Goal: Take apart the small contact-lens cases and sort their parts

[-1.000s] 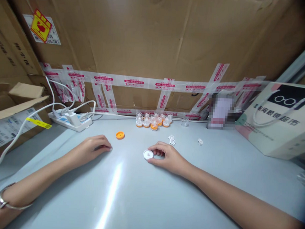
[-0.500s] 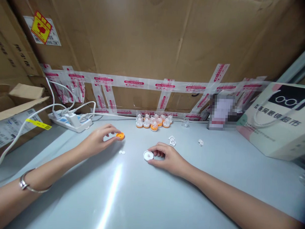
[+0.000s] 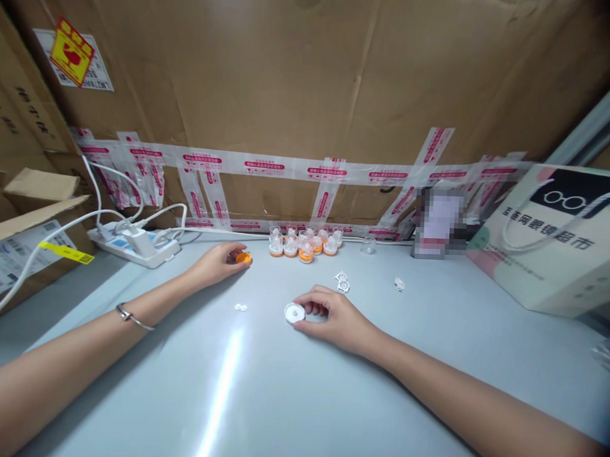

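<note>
A carton (image 3: 270, 74) bounds the surface (image 3: 299, 401) behind; nearer, the surface spreads wide between the arms. The right hand (image 3: 339, 316) pinches the white disc (image 3: 294, 314) by its rim, round face upward; farther back, the left hand (image 3: 216, 262) grips the orange cap (image 3: 243, 258), open side up.

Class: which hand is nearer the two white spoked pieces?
Right. The right hand is just in front of the two spoked pieces; the left hand, holding the orange cap, is well off to their left.
</note>
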A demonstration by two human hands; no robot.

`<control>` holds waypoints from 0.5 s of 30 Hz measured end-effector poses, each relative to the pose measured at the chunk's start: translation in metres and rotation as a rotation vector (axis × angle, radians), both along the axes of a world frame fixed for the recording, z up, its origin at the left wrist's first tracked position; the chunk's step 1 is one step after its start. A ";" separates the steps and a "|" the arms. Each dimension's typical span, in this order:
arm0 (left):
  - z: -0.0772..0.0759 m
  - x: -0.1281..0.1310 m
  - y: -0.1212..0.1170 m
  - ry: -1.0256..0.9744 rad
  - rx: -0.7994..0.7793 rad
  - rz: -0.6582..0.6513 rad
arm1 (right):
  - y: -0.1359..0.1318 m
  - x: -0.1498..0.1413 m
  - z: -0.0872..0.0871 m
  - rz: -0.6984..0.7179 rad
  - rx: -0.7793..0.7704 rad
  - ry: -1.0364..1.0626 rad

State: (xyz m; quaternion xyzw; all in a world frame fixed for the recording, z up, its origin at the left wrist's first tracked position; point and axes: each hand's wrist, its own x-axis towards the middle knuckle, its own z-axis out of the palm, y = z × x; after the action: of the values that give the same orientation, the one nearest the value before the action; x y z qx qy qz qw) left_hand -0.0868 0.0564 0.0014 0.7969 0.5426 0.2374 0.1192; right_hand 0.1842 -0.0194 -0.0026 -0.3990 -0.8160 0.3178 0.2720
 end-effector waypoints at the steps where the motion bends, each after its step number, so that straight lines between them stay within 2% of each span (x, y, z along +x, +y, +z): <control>1: -0.001 0.000 0.001 -0.021 0.000 0.015 | 0.000 0.000 0.000 0.002 0.002 -0.002; 4: 0.002 0.002 -0.006 -0.097 0.063 0.066 | 0.000 0.000 0.000 0.000 0.005 -0.008; 6: 0.009 0.010 -0.020 -0.126 0.140 0.044 | 0.000 0.000 0.000 -0.001 0.006 -0.011; 8: 0.017 0.022 -0.040 -0.124 0.176 -0.086 | 0.000 -0.001 0.000 0.001 0.013 -0.015; 11: 0.026 0.046 -0.068 -0.096 0.104 -0.324 | 0.000 -0.001 0.000 0.007 0.024 -0.021; 15: 0.026 0.069 -0.080 -0.047 -0.016 -0.408 | 0.001 -0.002 -0.002 0.014 0.029 -0.009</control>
State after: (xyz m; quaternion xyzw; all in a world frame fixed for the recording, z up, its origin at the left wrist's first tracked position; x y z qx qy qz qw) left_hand -0.0181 -0.0234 0.0279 0.8835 0.3690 0.2225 0.1840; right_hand 0.1826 -0.0185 -0.0049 -0.3908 -0.8244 0.3062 0.2718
